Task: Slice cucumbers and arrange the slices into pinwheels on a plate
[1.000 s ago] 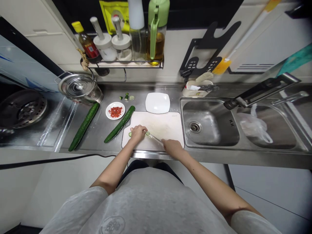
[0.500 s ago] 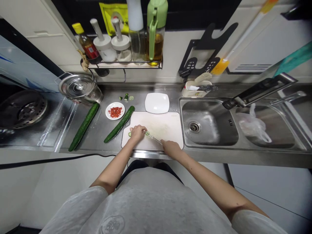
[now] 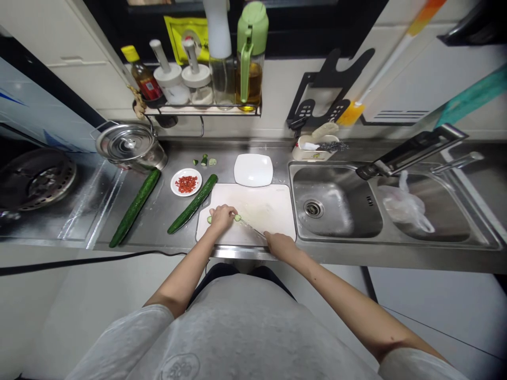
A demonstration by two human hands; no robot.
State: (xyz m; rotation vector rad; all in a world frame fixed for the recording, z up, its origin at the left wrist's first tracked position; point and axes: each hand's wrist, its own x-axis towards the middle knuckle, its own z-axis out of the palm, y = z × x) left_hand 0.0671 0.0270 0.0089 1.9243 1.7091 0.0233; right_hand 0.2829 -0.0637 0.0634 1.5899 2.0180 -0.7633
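Note:
On the white cutting board (image 3: pixel 269 203), my left hand (image 3: pixel 222 217) is closed round a piece of cucumber (image 3: pixel 237 217) whose pale cut end shows by the fingertips; another bit of green shows at the hand's left side. My right hand (image 3: pixel 279 244) grips the handle of a knife (image 3: pixel 254 230), its blade slanting left to the cucumber's cut end. Left of the board, a whole cucumber (image 3: pixel 193 205) lies with its upper end at the board's edge. A second whole cucumber (image 3: pixel 134 208) rests farther left. Most of the held piece is hidden under my fingers.
Behind the board stands a white rectangular plate (image 3: pixel 253 170). A small plate holds chopped red pepper (image 3: pixel 186 183), near some cucumber ends (image 3: pixel 204 160). A lidded steel pot (image 3: pixel 129 145) is at the back left, a sink (image 3: pixel 336 206) at right, with a seasoning rack (image 3: pixel 202 110) above.
The whole view has shifted slightly with my head. Both hands stay at nearly the same place on the board, with the knife still against the held cucumber.

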